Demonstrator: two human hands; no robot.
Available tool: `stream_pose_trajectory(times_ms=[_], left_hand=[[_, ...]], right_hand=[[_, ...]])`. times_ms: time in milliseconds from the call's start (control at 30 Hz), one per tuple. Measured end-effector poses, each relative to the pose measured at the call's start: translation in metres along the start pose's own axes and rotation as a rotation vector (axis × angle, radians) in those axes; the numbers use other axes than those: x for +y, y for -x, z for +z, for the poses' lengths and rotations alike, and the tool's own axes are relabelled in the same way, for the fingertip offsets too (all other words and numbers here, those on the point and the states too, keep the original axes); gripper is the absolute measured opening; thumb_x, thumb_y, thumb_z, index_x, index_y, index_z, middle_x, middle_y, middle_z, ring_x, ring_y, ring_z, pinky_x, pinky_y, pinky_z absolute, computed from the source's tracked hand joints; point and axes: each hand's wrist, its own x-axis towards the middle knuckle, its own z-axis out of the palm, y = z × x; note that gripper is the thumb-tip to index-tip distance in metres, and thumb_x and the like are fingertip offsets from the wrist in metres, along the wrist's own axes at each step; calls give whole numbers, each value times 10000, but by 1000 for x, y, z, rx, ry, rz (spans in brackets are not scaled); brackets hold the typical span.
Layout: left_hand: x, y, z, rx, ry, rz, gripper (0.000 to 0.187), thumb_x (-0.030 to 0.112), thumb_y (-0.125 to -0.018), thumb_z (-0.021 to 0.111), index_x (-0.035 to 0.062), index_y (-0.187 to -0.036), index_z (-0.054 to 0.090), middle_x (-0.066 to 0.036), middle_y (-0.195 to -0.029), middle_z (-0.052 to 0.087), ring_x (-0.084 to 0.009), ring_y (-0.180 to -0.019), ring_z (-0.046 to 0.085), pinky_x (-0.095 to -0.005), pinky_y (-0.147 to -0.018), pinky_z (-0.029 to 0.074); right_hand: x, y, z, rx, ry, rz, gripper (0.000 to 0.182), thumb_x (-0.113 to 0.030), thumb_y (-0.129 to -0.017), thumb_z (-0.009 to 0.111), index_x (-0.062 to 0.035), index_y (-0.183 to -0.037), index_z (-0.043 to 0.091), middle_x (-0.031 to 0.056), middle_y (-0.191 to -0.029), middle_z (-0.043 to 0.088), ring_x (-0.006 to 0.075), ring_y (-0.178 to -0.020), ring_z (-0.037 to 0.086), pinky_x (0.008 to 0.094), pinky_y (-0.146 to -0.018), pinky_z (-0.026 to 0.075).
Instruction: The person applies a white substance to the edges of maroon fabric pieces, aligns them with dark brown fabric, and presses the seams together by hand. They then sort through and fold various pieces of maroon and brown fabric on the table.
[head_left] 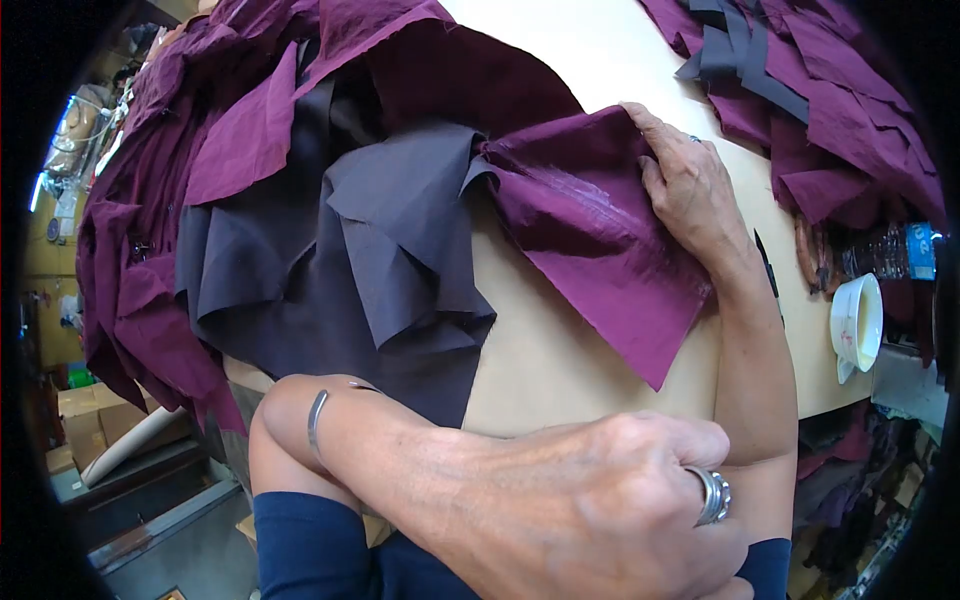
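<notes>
My right hand is at the upper right edge of a maroon cloth piece, its fingers and thumb closed on the border. Pale shiny streaks run across this piece. It joins dark grey cloth, which lies bunched and folded to its left. My left hand is curled close to the camera, above the table's near edge, with a ring on one finger. The back of that hand faces me, so whatever its fingers hold, if anything, is hidden. A metal bangle sits on the left arm.
Heaped maroon cloth hangs over the table's left side. More maroon and grey pieces are piled at the far right. A white bowl stands at the right edge, near a plastic bottle and a thin black tool. Cardboard boxes are below left.
</notes>
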Motion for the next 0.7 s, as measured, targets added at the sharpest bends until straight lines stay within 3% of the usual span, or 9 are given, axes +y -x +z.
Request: stream_pose_trajectory(times_ms=[67, 200, 300, 433, 567, 700], left_hand=[[0, 8, 7, 97, -18, 12, 194, 99, -594, 573, 114, -535, 389, 20, -549, 269, -102, -371, 255, -247, -381, 232], [-8, 8, -7, -91, -69, 130, 186, 100, -631, 566, 111, -546, 401, 19, -563, 283, -104, -375, 263, -245, -395, 246], [-9, 9, -6, -89, -83, 156, 194, 101, -649, 562, 110, -544, 399, 17, -565, 280, -106, -379, 261, -247, -399, 247], [2, 8, -12, -244, 201, -136, 144, 149, -686, 523, 56, -617, 437, -40, -572, 348, -192, -440, 380, -303, -556, 345], [-9, 6, -7, -68, -72, 153, 209, 103, -657, 563, 112, -535, 393, 14, -564, 267, -113, -382, 256, -249, -397, 243], [-11, 4, -10, -92, -120, 217, 213, 100, -652, 569, 111, -534, 392, 13, -565, 264, -113, -380, 258, -251, -396, 244]], right_hand=[[-2, 0, -2, -17, -7, 25, 559, -5, -763, 511, -105, -1305, 413, 154, -939, 622, 294, -820, 601, 415, -765, 437], [-7, -1, -6, -50, -12, 70, 612, 6, -754, 524, -109, -1336, 371, 156, -961, 622, 297, -819, 599, 423, -762, 434], [-7, -1, -7, -66, -17, 81, 630, 4, -754, 530, -112, -1348, 353, 157, -979, 622, 299, -826, 599, 425, -763, 433], [-8, -1, -8, -59, -21, 82, 628, -1, -763, 531, -116, -1352, 348, 155, -977, 623, 295, -837, 599, 422, -769, 431], [-12, -2, -12, -97, -10, 117, 617, -6, -776, 528, -120, -1354, 345, 151, -971, 621, 289, -839, 598, 419, -781, 428], [-11, -1, -12, -106, -7, 109, 600, -7, -780, 523, -118, -1345, 355, 145, -928, 615, 286, -832, 597, 415, -779, 429]])
